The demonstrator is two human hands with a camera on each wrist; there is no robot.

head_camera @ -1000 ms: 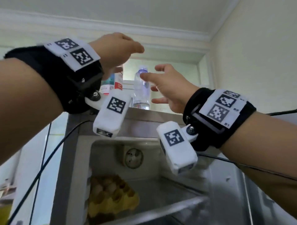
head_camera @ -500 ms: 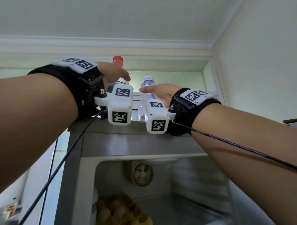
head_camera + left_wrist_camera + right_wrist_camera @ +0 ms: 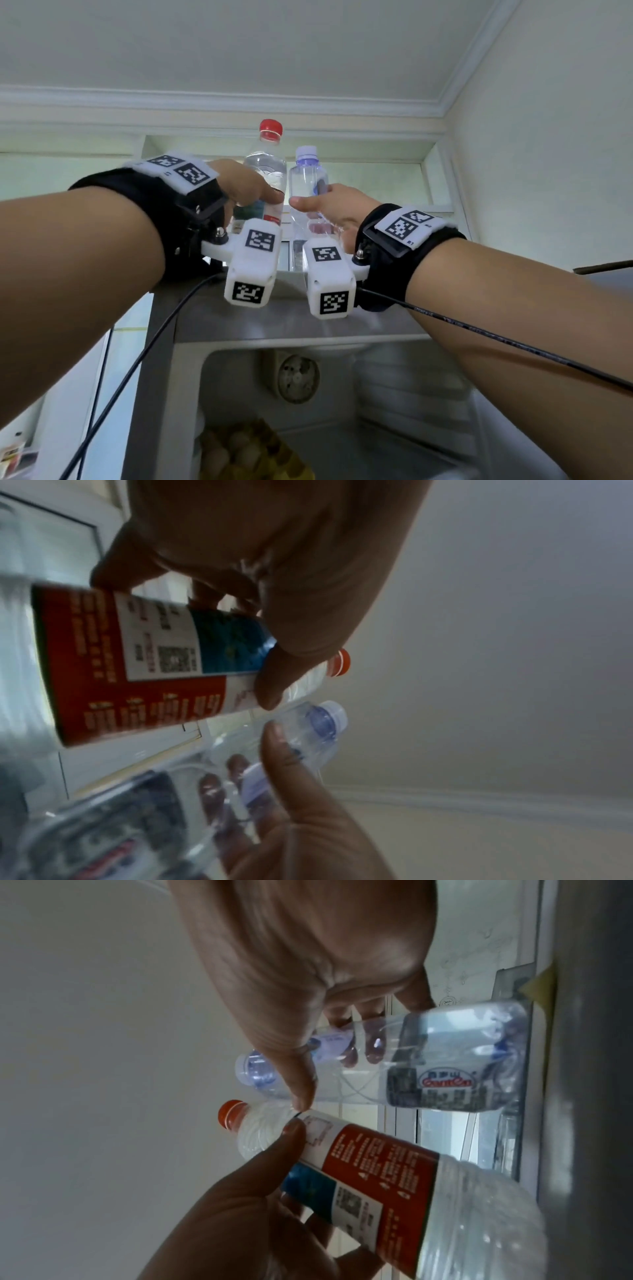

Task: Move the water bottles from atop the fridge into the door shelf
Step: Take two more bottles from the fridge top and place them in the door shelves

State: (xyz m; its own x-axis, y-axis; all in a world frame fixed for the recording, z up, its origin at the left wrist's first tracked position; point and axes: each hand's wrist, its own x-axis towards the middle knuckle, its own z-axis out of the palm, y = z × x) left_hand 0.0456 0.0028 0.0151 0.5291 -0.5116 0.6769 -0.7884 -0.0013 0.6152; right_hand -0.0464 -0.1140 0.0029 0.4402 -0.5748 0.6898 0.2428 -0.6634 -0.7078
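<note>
**Two bottles being gripped atop the fridge: risks of the lift-off**

Left: left hand (image 3: 245, 190) wrapping the red-capped bottle (image 3: 265, 171) at the top edge of its label, thumb in front and fingers (image 3: 219, 599) curling round the far side, closing fully on the body. Bottle standing upright on the fridge top (image 3: 294, 322); whether already lifting clear, not discernible. Likely hazard: the taller, fuller-looking bottle being held above its middle, so swinging at the base on the way down and clipping the front edge of the fridge top.

Centre: the two bottles standing just beside each other, the two thumbs nearly touching. Likely hazard: knocking one bottle with the other if lifting unevenly, or pinching a thumb between them.

Right: right hand (image 3: 337, 209) closing round the purple-capped bottle (image 3: 308, 178) at its upper body, thumb across the front, fingers (image 3: 359, 1047) showing through the clear plastic behind. Base resting on the fridge top. Likely hazard: thin, smooth wall buckling or slipping under a tightening squeeze.

Below: open fridge compartment with egg tray (image 3: 253, 452); door shelf not appearing in any view, so reaching for it partly blind, with the trailing cables (image 3: 513, 346) possibly snagging.
</note>
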